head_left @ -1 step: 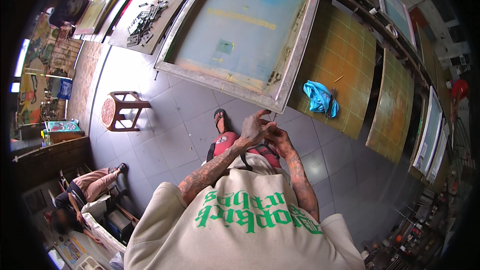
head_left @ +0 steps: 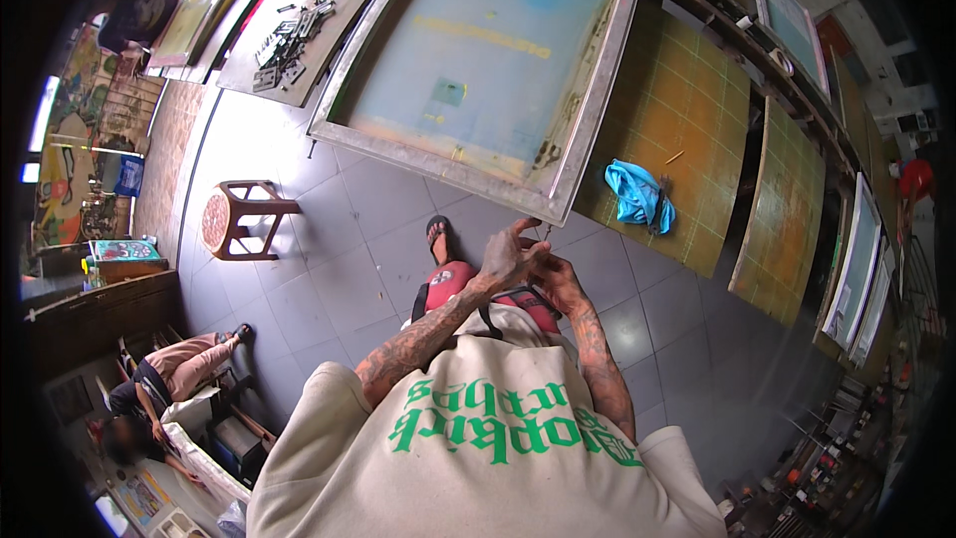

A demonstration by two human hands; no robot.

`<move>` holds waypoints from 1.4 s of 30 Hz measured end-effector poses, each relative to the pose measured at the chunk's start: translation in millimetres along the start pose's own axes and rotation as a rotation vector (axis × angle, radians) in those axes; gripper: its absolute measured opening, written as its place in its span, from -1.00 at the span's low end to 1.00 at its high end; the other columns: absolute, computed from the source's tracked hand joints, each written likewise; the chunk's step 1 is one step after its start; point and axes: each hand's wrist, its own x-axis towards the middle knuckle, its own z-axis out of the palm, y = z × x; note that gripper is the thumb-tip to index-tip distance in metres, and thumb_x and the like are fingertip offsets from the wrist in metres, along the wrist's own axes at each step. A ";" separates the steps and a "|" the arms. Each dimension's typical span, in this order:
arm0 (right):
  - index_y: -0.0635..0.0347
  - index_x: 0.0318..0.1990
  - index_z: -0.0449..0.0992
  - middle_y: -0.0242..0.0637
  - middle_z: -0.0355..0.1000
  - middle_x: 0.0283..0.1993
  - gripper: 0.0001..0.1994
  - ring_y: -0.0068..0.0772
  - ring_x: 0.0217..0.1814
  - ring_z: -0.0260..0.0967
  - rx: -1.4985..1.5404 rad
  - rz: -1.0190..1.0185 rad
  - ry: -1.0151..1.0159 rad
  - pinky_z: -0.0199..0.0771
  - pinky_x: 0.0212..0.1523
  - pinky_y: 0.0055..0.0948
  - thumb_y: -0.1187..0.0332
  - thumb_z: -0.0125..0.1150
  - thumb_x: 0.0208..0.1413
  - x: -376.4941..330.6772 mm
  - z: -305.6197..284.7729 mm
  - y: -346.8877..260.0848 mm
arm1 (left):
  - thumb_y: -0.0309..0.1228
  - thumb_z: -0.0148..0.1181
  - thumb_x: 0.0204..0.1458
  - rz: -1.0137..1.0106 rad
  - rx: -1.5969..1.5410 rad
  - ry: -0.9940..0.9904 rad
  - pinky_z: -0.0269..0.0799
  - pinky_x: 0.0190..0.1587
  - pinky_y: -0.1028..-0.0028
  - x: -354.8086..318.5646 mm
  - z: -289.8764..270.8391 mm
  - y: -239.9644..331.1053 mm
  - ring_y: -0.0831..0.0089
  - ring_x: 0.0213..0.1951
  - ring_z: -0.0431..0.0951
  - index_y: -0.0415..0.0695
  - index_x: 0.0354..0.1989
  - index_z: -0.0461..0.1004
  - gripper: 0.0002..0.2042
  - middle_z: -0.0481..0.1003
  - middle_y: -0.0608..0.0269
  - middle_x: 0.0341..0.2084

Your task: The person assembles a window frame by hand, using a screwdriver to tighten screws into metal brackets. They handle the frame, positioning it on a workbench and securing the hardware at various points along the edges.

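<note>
My left hand (head_left: 506, 260) and my right hand (head_left: 562, 285) meet in front of my waist, just below the near right corner of a large framed printing screen (head_left: 460, 151). The left index finger reaches up close to that corner; its thumb comes against the right hand's fingers. Curled fingers on the right hand face the left. A thin dark sliver shows between the fingertips and the corner, too small to name. Whatever the fingers hold is hidden. The screen has a pale metal rim, blue-grey mesh and faint yellow marks.
Right of the screen, a brown board (head_left: 665, 110) carries a blue cloth (head_left: 633, 189) with a dark tool on it. Small dark pieces (head_left: 289, 45) lie on the board at left. A stool (head_left: 239, 222) stands on the tiles. A person (head_left: 164, 379) sits at lower left; another is at upper left.
</note>
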 end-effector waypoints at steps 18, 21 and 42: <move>0.35 0.02 0.50 -0.04 0.51 0.05 -0.73 -0.18 0.07 0.53 0.259 -0.031 -0.199 0.64 0.03 -0.25 0.32 0.11 0.33 3.4 1.6 9.8 | 0.29 0.07 0.12 -0.193 0.497 -0.360 0.43 -0.14 0.22 -62.2 -33.8 33.9 0.18 -0.25 0.58 -0.16 -0.11 0.58 -0.34 0.60 0.06 -0.34; 0.36 0.05 0.49 0.00 0.49 0.07 -0.71 -0.17 0.09 0.52 0.248 0.003 -0.146 0.62 0.07 -0.26 0.32 0.11 0.33 -0.3 1.1 10.9 | 0.26 0.06 0.14 -0.197 0.385 -0.351 0.46 -0.04 0.17 -61.4 -27.8 22.8 0.05 -0.13 0.60 -0.11 -0.20 0.55 -0.41 0.60 0.02 -0.25; 0.34 -0.07 0.57 -0.07 0.59 -0.11 -0.73 -0.27 0.01 0.55 -0.005 -0.006 -0.022 0.59 0.08 -0.25 0.28 0.22 0.28 2.9 12.6 -6.4 | -0.09 0.11 0.27 -0.152 0.174 -0.357 0.43 -0.08 0.42 -46.3 -19.8 -2.9 0.40 -0.26 0.54 -0.29 -0.28 0.59 -0.58 0.56 0.19 -0.47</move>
